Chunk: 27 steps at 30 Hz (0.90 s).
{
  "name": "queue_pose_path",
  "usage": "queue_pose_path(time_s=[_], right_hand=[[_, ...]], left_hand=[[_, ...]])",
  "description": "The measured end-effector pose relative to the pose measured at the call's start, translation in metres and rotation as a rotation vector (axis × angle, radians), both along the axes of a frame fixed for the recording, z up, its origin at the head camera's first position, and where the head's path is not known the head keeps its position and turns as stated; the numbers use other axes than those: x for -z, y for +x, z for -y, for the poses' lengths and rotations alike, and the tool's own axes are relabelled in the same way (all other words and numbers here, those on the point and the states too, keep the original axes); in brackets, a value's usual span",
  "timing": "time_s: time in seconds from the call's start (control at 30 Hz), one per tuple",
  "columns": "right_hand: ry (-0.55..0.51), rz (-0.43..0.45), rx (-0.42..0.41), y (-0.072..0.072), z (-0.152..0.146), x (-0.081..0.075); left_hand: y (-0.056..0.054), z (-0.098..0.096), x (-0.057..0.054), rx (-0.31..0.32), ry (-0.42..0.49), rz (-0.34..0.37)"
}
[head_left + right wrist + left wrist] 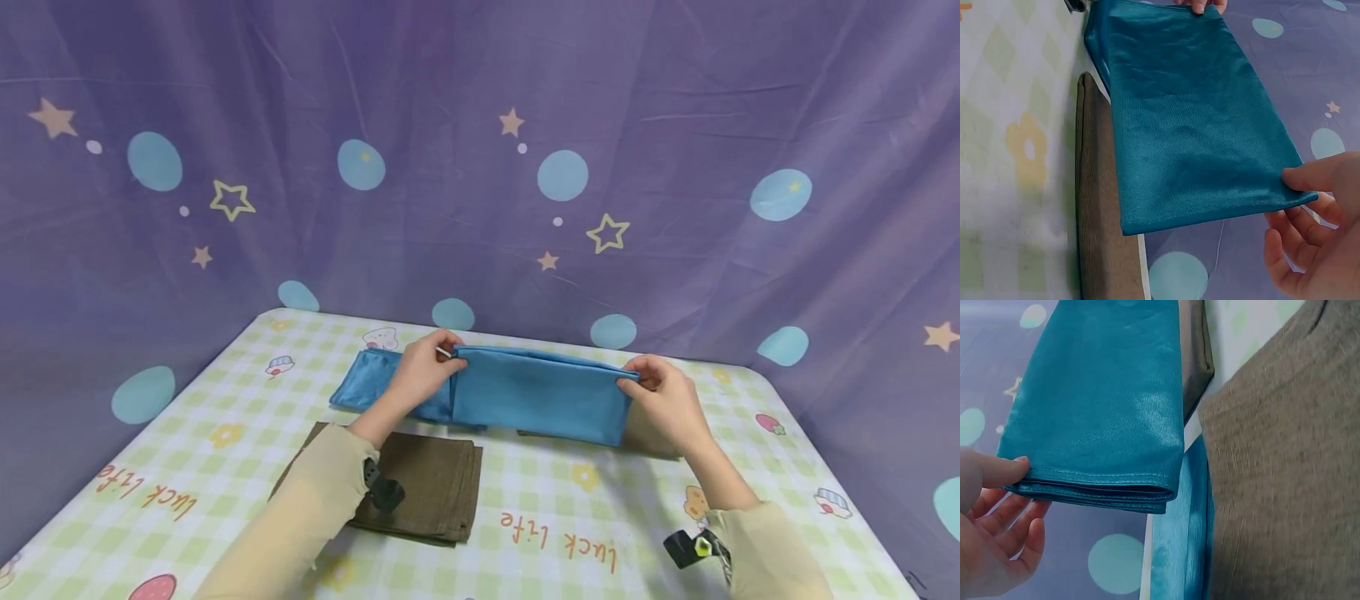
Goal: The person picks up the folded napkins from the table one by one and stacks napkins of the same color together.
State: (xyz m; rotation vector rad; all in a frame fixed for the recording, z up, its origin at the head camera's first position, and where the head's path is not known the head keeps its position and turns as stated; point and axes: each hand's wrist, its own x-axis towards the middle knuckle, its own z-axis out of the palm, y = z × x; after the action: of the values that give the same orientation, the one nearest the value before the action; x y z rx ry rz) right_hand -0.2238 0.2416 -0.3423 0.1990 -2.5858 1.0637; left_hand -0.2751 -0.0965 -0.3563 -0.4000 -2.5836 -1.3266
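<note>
A folded blue cloth [540, 396] hangs as a long strip between both hands, its top edge nearly level. My left hand [423, 371] pinches its upper left corner between thumb and fingers. At the opposite upper corner, my right hand [663, 396] pinches it the same way. Layered, stitched edges of the cloth [1097, 437] show at the left end in the left wrist view; a single folded edge shows at the right end in the right wrist view. Behind the left hand lies another folded blue cloth [367, 379], partly covered by the held one.
A stack of folded brown cloths [427, 483] lies at front left, beneath the left forearm. Another folded brown cloth [652, 433] lies behind the held cloth, mostly hidden. The checked tablecloth [555, 508] covers the table, and a purple curtain [465, 83] hangs behind it.
</note>
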Motion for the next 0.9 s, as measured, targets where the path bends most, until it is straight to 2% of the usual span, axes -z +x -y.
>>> queue_pose_path(time_s=[0.2, 0.53, 0.9], right_hand=[[-0.025, -0.029, -0.04, -0.007, 0.013, 0.001], [-0.07, -0.011, -0.066, -0.018, 0.037, 0.006], [-0.111, -0.004, -0.089, -0.03, 0.062, 0.013]], left_hand=[[-0.002, 0.014, -0.002, -0.031, -0.003, -0.007], [-0.007, 0.038, -0.002, -0.07, 0.015, -0.036], [-0.004, 0.061, -0.005, -0.12, -0.018, -0.015]])
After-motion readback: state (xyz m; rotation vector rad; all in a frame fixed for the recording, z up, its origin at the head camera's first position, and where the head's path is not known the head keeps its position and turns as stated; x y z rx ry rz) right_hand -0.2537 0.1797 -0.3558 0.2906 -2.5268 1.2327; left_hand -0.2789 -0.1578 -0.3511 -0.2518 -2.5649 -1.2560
